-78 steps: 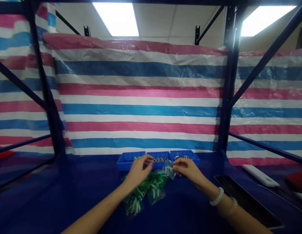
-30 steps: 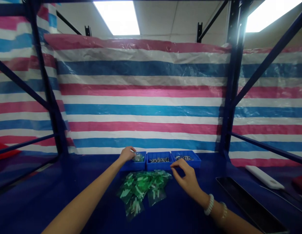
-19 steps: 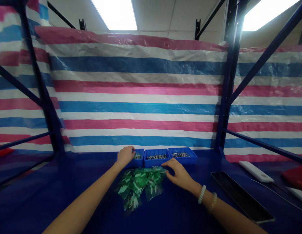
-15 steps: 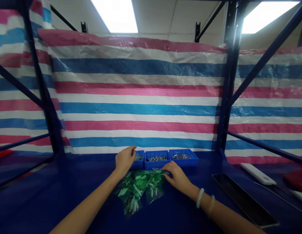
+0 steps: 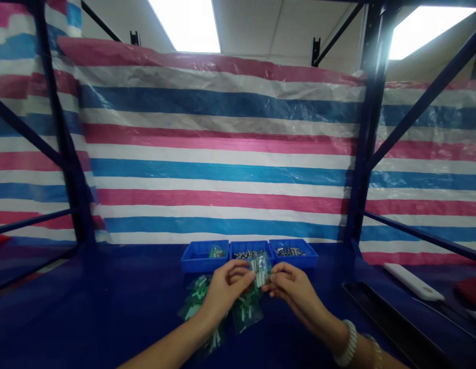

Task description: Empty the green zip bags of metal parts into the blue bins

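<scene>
A small clear bag (image 5: 260, 268) with pale strips inside is held up between both hands. My left hand (image 5: 229, 287) pinches its left edge, thumb on the front. At its right edge, my right hand (image 5: 292, 287) has its fingers closed on the bag. Below and behind my left hand lies a pile of clear bags (image 5: 199, 290) with green and white pieces, partly covered by the hand. Another such bag (image 5: 248, 312) lies between my wrists.
Three blue bins stand behind the hands: the left bin (image 5: 192, 264) holds a small bag, the middle bin (image 5: 234, 246) and right bin (image 5: 310, 261) hold metal parts. At right lie a dark flat device (image 5: 392, 323) and a white device (image 5: 414, 282).
My left hand has moved from the left bin down and right onto the small bag. My right hand has shifted slightly right and grips the bag, now lifted above the pile.
</scene>
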Demonstrator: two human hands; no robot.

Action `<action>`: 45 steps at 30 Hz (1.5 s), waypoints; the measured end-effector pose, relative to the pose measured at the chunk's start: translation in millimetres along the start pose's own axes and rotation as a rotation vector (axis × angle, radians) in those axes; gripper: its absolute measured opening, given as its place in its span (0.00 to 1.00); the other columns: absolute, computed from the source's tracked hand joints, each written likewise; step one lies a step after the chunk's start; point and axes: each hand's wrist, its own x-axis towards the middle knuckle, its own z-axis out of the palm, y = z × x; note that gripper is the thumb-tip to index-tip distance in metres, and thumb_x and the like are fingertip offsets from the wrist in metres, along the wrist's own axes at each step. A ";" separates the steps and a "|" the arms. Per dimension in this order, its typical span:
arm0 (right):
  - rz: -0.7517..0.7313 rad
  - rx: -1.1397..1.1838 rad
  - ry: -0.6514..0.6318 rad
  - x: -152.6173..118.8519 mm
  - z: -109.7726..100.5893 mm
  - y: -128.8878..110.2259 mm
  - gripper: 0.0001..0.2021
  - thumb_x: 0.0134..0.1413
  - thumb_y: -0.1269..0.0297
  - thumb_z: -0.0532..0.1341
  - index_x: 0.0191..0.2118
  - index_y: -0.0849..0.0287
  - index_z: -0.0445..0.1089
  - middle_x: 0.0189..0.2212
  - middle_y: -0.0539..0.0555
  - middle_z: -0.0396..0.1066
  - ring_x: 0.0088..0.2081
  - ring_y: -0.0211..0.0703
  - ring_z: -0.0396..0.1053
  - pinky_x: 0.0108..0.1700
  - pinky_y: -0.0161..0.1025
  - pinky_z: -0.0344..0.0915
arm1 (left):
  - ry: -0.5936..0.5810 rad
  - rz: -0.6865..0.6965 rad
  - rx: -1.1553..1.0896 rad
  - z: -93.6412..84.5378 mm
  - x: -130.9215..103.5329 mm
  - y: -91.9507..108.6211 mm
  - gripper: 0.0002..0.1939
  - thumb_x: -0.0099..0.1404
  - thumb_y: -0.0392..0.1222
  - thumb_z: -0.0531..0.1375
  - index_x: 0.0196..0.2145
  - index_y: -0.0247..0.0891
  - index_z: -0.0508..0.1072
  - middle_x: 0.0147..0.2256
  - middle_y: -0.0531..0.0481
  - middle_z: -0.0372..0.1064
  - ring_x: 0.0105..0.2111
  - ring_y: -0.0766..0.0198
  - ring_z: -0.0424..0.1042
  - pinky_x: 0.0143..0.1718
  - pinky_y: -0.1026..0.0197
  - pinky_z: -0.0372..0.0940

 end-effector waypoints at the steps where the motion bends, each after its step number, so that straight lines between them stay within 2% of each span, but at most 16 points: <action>1: 0.043 0.038 -0.042 -3.8 3.9 -1.1 0.18 0.38 0.57 0.71 0.30 0.59 0.64 0.24 0.51 0.72 0.30 0.47 0.75 0.31 0.37 0.68 | -0.001 0.001 -0.017 2.1 -2.2 -1.1 0.19 0.50 0.47 0.67 0.36 0.36 0.70 0.26 0.52 0.72 0.26 0.63 0.73 0.30 0.61 0.68; 5: 0.070 -0.013 -0.103 -7.8 8.6 -0.5 0.16 0.40 0.59 0.71 0.33 0.60 0.67 0.28 0.51 0.72 0.30 0.41 0.73 0.29 0.33 0.67 | -0.020 -0.025 -0.024 4.5 -7.6 -0.6 0.16 0.50 0.42 0.67 0.35 0.34 0.70 0.22 0.56 0.68 0.22 0.69 0.68 0.27 0.65 0.65; 9: 0.024 -0.201 -0.102 -1.0 0.9 7.1 0.12 0.46 0.59 0.67 0.31 0.62 0.68 0.17 0.47 0.67 0.17 0.31 0.62 0.18 0.27 0.55 | -0.053 -0.060 0.016 4.9 -10.5 2.3 0.13 0.54 0.42 0.65 0.36 0.34 0.70 0.27 0.54 0.68 0.22 0.70 0.67 0.26 0.65 0.64; 12: -0.015 -0.336 -0.106 2.5 -5.1 8.6 0.10 0.48 0.61 0.64 0.30 0.60 0.65 0.16 0.44 0.63 0.12 0.29 0.55 0.14 0.27 0.49 | -0.054 0.035 0.138 5.8 -12.4 4.3 0.10 0.56 0.40 0.63 0.36 0.36 0.70 0.32 0.51 0.70 0.24 0.68 0.69 0.25 0.65 0.65; 15: -0.312 -0.562 -0.088 1.7 -11.8 3.7 0.05 0.50 0.66 0.62 0.30 0.60 0.65 0.26 0.50 0.69 0.13 0.26 0.53 0.15 0.29 0.50 | -0.054 0.413 0.360 3.3 -13.6 8.2 0.03 0.58 0.32 0.60 0.32 0.37 0.70 0.31 0.49 0.71 0.32 0.62 0.73 0.29 0.63 0.68; 17: -0.661 -0.778 -0.112 -1.1 -18.1 -0.8 0.02 0.53 0.72 0.59 0.31 0.59 0.67 0.35 0.54 0.72 0.17 0.29 0.59 0.20 0.31 0.57 | -0.089 0.833 0.564 -1.4 -14.0 12.7 0.08 0.60 0.27 0.57 0.30 0.38 0.71 0.33 0.48 0.73 0.36 0.61 0.72 0.35 0.60 0.69; 19: -0.994 -0.953 -0.146 -4.6 -24.8 -4.0 0.08 0.54 0.77 0.57 0.32 0.58 0.69 0.39 0.55 0.72 0.26 0.35 0.68 0.27 0.34 0.63 | -0.144 1.245 0.769 -7.2 -14.4 17.8 0.08 0.61 0.26 0.56 0.31 0.37 0.71 0.35 0.47 0.75 0.38 0.60 0.72 0.38 0.58 0.69; 21: -1.196 -1.053 -0.147 -7.3 -29.7 -5.3 0.09 0.54 0.79 0.57 0.33 0.57 0.68 0.39 0.56 0.72 0.32 0.40 0.71 0.31 0.36 0.64 | -0.165 1.475 0.888 -11.5 -15.1 21.6 0.06 0.61 0.28 0.58 0.33 0.36 0.71 0.36 0.45 0.75 0.39 0.58 0.73 0.37 0.57 0.70; 22: -1.244 -1.079 -0.140 -8.0 -30.9 -5.4 0.09 0.54 0.79 0.57 0.34 0.57 0.68 0.40 0.56 0.72 0.33 0.41 0.71 0.32 0.36 0.64 | -0.161 1.510 0.904 -12.4 -15.6 22.6 0.06 0.61 0.28 0.59 0.34 0.35 0.71 0.36 0.45 0.75 0.40 0.57 0.73 0.36 0.57 0.70; 25: -1.204 -1.048 -0.153 -6.5 -28.7 -4.9 0.09 0.56 0.79 0.56 0.35 0.57 0.67 0.38 0.55 0.73 0.35 0.42 0.73 0.33 0.36 0.66 | -0.167 1.343 0.836 -8.8 -18.2 20.9 0.08 0.60 0.27 0.56 0.34 0.36 0.70 0.36 0.45 0.74 0.38 0.59 0.72 0.37 0.57 0.70; 29: -0.835 -0.838 -0.140 0.2 -20.7 -3.6 0.08 0.59 0.73 0.56 0.42 0.55 0.66 0.30 0.51 0.73 0.27 0.38 0.73 0.30 0.34 0.68 | -0.151 0.858 0.586 2.3 -18.3 13.1 0.05 0.59 0.30 0.55 0.32 0.38 0.66 0.32 0.48 0.70 0.30 0.64 0.70 0.33 0.61 0.68; 32: -0.622 -0.701 -0.100 5.6 -18.8 -1.2 0.11 0.61 0.66 0.56 0.49 0.56 0.63 0.35 0.53 0.73 0.26 0.38 0.73 0.31 0.35 0.69 | -0.024 0.533 0.454 -2.5 -3.7 10.5 0.04 0.58 0.35 0.58 0.33 0.38 0.65 0.27 0.52 0.67 0.25 0.67 0.68 0.28 0.64 0.66; 35: -0.518 -0.641 -0.058 11.2 -21.0 2.3 0.12 0.62 0.61 0.54 0.49 0.57 0.63 0.39 0.56 0.71 0.29 0.39 0.72 0.29 0.35 0.68 | 0.184 0.323 0.457 -29.7 28.1 13.6 0.08 0.57 0.37 0.59 0.35 0.38 0.64 0.27 0.54 0.67 0.27 0.66 0.69 0.29 0.65 0.65; 38: -0.455 -0.646 -0.025 16.5 -24.1 6.0 0.14 0.61 0.56 0.55 0.47 0.58 0.65 0.38 0.57 0.71 0.32 0.43 0.71 0.27 0.34 0.65 | 0.301 0.211 0.539 -69.3 65.4 16.9 0.11 0.59 0.34 0.58 0.40 0.36 0.63 0.28 0.54 0.68 0.29 0.66 0.71 0.31 0.65 0.65; 41: -0.424 -0.677 -0.028 21.0 -26.8 8.5 0.15 0.61 0.54 0.54 0.43 0.59 0.68 0.33 0.55 0.71 0.30 0.42 0.69 0.25 0.34 0.62 | 0.322 0.049 0.669 -98.7 92.5 12.0 0.11 0.61 0.35 0.60 0.42 0.33 0.66 0.28 0.53 0.68 0.28 0.65 0.71 0.31 0.62 0.67; 45: -0.447 -0.793 -0.065 26.7 -31.0 9.9 0.12 0.61 0.57 0.54 0.40 0.59 0.69 0.30 0.53 0.71 0.27 0.40 0.66 0.28 0.35 0.62 | 0.256 -0.130 0.848 -106.8 105.7 -3.5 0.11 0.67 0.42 0.58 0.44 0.33 0.70 0.39 0.47 0.70 0.35 0.63 0.72 0.36 0.56 0.70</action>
